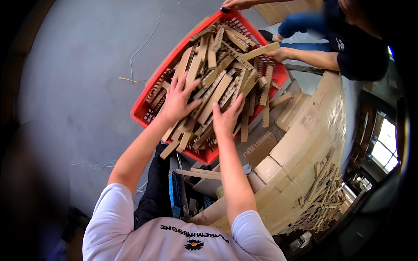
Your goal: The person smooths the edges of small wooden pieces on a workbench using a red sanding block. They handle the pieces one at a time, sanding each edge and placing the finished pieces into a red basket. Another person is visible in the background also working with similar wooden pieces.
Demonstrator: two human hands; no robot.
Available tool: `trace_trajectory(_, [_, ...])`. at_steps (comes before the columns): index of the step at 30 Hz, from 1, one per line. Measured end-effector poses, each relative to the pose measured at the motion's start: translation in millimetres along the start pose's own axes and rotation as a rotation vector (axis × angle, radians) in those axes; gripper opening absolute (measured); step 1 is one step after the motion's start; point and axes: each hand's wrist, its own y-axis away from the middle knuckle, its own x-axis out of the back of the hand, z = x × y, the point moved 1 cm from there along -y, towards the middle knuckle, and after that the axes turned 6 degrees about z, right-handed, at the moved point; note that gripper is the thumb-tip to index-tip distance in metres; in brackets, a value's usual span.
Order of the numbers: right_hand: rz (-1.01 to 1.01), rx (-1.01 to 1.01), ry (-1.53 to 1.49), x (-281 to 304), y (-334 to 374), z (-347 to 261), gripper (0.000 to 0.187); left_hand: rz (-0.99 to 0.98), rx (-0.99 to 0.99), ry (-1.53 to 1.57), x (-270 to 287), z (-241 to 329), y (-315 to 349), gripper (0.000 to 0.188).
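Brown cardboard strips (215,99) lay in a messy heap in a red basket (139,114), and some poked out over its near edge. The left hand (177,102) was open, its fingers spread wide on top of the strips. The right hand (227,119) was open too, thumb and fingers apart, close against the heap. Across the basket, another person (361,56) had one hand (237,3) at the far rim and the other hand (278,54) by the end of a strip. To the right was a big cardboard box (305,135), and a thin white string (131,65) lay on the grey floor (87,78)
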Motion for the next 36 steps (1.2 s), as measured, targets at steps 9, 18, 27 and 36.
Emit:
trace_trajectory(9, [-0.029, 0.035, 0.034, -5.2, -27.4, 1.5, 0.088, 0.057, -0.04, -0.058, -15.2, 5.3, -8.1, 0.085])
trace_trajectory(18, [-0.106, -0.018, 0.072, 2.4, -89.3, -27.0, 0.081, 0.124, 0.03, -0.178, -17.9, 14.0, -57.6, 0.079])
trace_trajectory(27, [0.221, -0.488, -0.544, -20.5, 86.1, 67.0, 0.062, 0.1, 0.476, -0.204, 60.2, 29.6, 214.3, 0.073])
trace_trajectory(36, [-0.206, -0.749, -0.663, -34.6, 83.1, 41.6, 0.099, -0.236, 0.694, 0.148, 28.2, 52.2, 192.2, 0.042])
